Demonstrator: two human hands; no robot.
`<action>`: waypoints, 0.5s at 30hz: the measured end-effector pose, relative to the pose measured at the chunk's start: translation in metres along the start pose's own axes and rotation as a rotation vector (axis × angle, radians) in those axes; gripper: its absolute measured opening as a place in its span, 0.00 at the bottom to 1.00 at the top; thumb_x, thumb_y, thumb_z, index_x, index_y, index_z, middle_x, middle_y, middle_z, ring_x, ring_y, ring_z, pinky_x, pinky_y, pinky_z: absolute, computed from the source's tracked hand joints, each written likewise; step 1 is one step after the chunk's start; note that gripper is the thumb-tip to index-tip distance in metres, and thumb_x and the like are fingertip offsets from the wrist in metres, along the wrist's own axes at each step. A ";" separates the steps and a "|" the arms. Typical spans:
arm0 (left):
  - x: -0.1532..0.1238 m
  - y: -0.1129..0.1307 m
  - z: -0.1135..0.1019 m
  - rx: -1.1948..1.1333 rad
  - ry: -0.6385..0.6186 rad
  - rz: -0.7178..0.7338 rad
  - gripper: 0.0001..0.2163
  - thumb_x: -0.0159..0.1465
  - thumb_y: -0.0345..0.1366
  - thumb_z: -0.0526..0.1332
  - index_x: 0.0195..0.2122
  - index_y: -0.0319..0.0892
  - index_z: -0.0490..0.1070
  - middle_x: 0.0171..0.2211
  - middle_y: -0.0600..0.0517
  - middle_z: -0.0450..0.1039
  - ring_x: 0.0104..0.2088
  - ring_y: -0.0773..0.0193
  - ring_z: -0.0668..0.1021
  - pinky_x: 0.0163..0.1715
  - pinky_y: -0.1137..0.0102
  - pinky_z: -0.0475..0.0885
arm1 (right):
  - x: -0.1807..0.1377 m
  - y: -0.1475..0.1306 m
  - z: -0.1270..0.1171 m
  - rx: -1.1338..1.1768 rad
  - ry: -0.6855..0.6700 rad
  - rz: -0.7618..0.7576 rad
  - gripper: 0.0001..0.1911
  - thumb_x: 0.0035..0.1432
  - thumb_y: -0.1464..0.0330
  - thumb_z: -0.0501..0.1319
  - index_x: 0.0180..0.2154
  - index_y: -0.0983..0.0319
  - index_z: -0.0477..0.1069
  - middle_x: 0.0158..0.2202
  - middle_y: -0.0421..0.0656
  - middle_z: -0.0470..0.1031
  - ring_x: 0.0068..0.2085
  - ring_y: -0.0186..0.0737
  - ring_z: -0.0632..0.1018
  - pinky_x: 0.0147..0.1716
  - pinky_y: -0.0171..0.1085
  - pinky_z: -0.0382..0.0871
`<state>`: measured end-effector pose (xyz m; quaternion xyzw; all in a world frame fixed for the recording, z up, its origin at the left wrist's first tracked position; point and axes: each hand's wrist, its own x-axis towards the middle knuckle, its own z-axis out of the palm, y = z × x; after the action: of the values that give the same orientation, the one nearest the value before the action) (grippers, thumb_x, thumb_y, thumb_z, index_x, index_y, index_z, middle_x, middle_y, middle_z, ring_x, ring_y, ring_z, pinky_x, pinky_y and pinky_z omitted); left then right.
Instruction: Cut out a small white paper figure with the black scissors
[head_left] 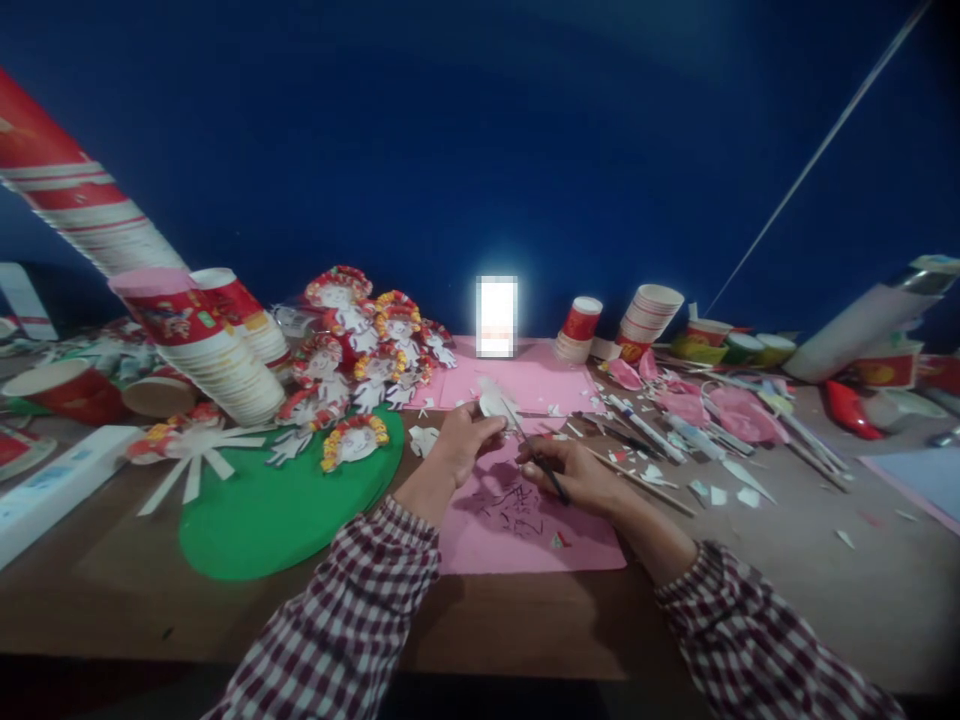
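Observation:
My left hand (463,440) is closed, pinching a small white paper cutout (496,405) above a pink sheet (517,520) marked with black scribbles. My right hand (574,472) is closed round a thin dark pen (536,452), whose upper end points at the cutout. Both hands hover just over the pink sheet on the brown table (825,580). Checked red and white sleeves cover both forearms.
A green paper disc (277,510) lies to the left with paper-cup dolls (352,350) behind it. Stacks of red and white paper cups (217,350) lean at the left; more cups (651,312) stand at the back right. Sticks, pens and paper scraps (675,440) litter the right side. A bright phone screen (496,316) stands at the back.

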<state>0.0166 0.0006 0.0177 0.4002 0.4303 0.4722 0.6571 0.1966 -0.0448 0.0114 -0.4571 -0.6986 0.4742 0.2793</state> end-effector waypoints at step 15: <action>0.002 0.003 -0.003 -0.040 0.083 0.052 0.15 0.44 0.34 0.69 0.32 0.37 0.70 0.26 0.53 0.71 0.24 0.72 0.72 0.26 0.74 0.68 | 0.000 0.001 0.000 0.042 -0.037 -0.010 0.17 0.55 0.56 0.60 0.36 0.65 0.69 0.18 0.34 0.60 0.20 0.29 0.63 0.19 0.28 0.54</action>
<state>0.0134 0.0038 0.0191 0.3780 0.4371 0.5136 0.6343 0.1969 -0.0445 0.0102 -0.4390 -0.6956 0.4958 0.2784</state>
